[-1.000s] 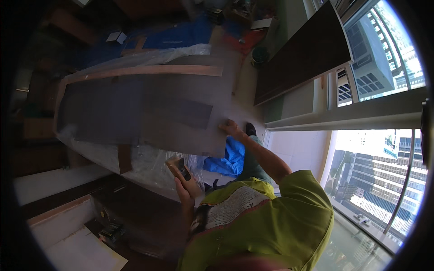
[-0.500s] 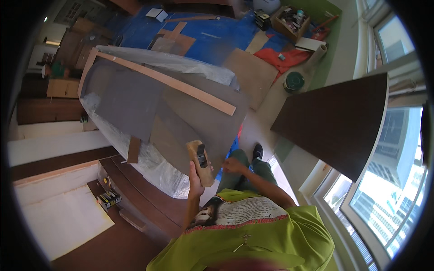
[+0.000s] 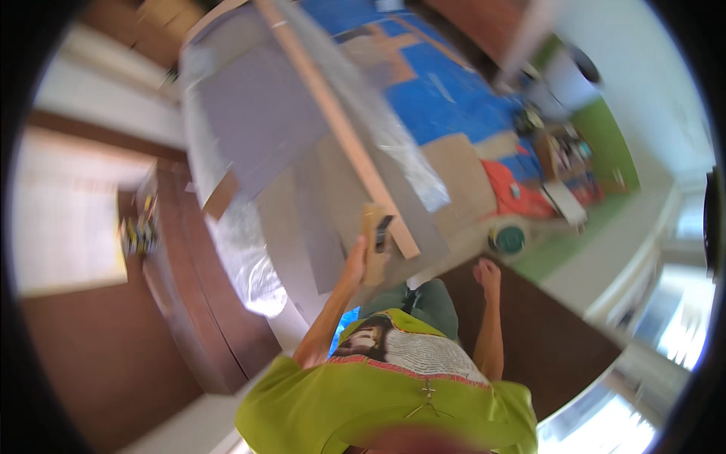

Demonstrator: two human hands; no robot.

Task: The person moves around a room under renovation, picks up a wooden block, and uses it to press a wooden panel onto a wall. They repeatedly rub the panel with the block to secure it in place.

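A wooden hand plane (image 3: 373, 227) with a dark insert is gripped in my left hand (image 3: 352, 266), over the worktop's grey sheets (image 3: 253, 117), beside a long pale wood strip (image 3: 340, 125). Clear plastic sheeting (image 3: 253, 265) drapes around the sheets. My right hand (image 3: 488, 272), slightly blurred, has curled fingers with nothing visible in them and appears over the upper edge of a dark brown board (image 3: 556, 325); contact is unclear.
A blue floor covering (image 3: 435, 102), red cloth (image 3: 510, 193), green bucket (image 3: 508, 240) and box of supplies (image 3: 563, 155) lie beyond the worktop. A brown cabinet (image 3: 197, 287) runs along my left. Bright windows (image 3: 673, 310) are at the right.
The view has swung round, shifting the worktop upward and the windows down. The plane has risen beside the strip in my left hand; my right hand has moved rightward, away from the grey sheets.
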